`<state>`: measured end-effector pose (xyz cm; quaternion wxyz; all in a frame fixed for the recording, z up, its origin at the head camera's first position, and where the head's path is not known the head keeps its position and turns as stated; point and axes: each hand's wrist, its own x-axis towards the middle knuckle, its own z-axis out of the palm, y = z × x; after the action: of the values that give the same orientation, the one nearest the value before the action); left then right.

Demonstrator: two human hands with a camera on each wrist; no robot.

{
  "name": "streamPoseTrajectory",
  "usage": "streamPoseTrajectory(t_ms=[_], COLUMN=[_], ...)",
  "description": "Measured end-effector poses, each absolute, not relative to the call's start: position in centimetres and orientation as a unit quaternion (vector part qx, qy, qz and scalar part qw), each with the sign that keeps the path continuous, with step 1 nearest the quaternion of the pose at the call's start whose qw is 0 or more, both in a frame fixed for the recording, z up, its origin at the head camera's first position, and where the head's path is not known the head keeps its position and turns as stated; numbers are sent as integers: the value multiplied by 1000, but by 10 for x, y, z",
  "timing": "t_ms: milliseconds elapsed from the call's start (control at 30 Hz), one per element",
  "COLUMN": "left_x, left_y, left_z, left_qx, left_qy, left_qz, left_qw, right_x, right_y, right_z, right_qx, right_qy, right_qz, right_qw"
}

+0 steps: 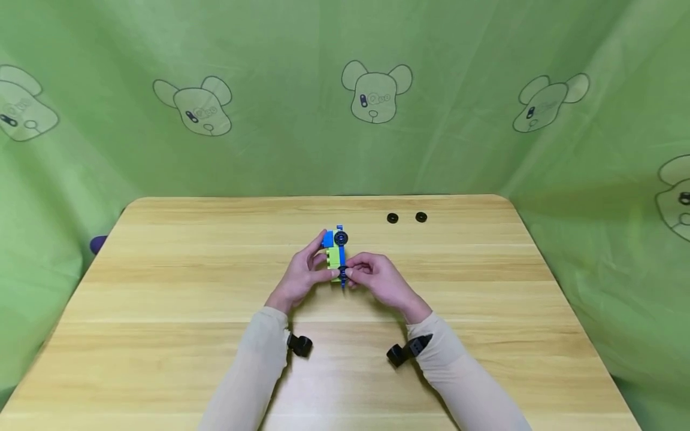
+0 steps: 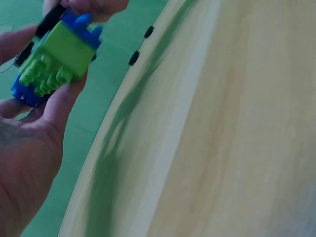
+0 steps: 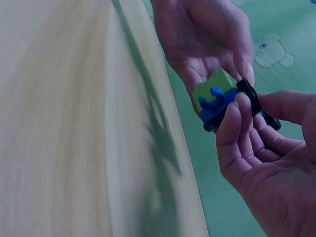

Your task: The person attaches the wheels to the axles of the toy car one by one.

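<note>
A toy car of lime-green and blue building blocks (image 1: 333,256) is held over the table between both hands, tipped so one side with black wheels faces up. My left hand (image 1: 296,278) grips its body from the left, thumb against the near wheel (image 3: 249,95). On the right, my right hand (image 1: 385,281) pinches that same wheel at the car's side. The far wheel (image 1: 341,238) sits on the same side, untouched. Green studs (image 2: 43,71) and a blue end piece show in the left wrist view; a blue hook (image 3: 213,100) shows in the right wrist view.
Two loose black wheels, one (image 1: 392,218) left of the other (image 1: 421,217), lie near the back edge of the wooden table (image 1: 188,359). Green curtains (image 1: 302,149) with mouse-head drawings surround it. Something purple (image 1: 98,244) shows beyond the left edge.
</note>
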<state>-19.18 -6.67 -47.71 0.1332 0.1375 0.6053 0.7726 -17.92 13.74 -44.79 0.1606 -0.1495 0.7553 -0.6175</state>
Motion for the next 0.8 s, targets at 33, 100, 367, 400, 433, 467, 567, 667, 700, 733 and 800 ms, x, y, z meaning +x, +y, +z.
streamPoseTrajectory(t_ms=[33, 100, 367, 400, 433, 467, 567, 667, 700, 733, 800], left_x=[-192, -192, -192, -191, -191, -191, -191, -192, -192, -193, -193], left_y=[-67, -67, -67, -68, -68, -68, -68, -67, -66, -66, -65], left_z=[-477, -478, -477, -476, -475, -475, -472, -470, -470, -469, -467], left_qx=[136, 136, 132, 127, 122, 117, 103, 97, 95, 93, 88], left_qy=[604, 605, 603, 603, 604, 604, 604, 599, 596, 592, 582], left_qz=[774, 774, 775, 775, 776, 777, 779, 785, 787, 790, 798], left_qw=[134, 132, 137, 137, 137, 137, 132, 128, 128, 128, 130], right_x=[-179, -179, -180, -181, -181, -181, -182, -183, -183, -184, -184], right_y=[137, 136, 141, 141, 142, 143, 145, 146, 146, 146, 147], right_z=[-448, -447, -448, -448, -448, -448, -448, -447, -446, -446, -446], right_qx=[-149, -149, -174, -177, -180, -183, -186, -185, -183, -181, -177], right_qy=[754, 752, 742, 740, 739, 738, 732, 725, 724, 722, 719], right_qz=[-619, -621, -623, -623, -624, -625, -630, -639, -641, -643, -647], right_qw=[161, 163, 178, 178, 178, 179, 179, 179, 179, 180, 181])
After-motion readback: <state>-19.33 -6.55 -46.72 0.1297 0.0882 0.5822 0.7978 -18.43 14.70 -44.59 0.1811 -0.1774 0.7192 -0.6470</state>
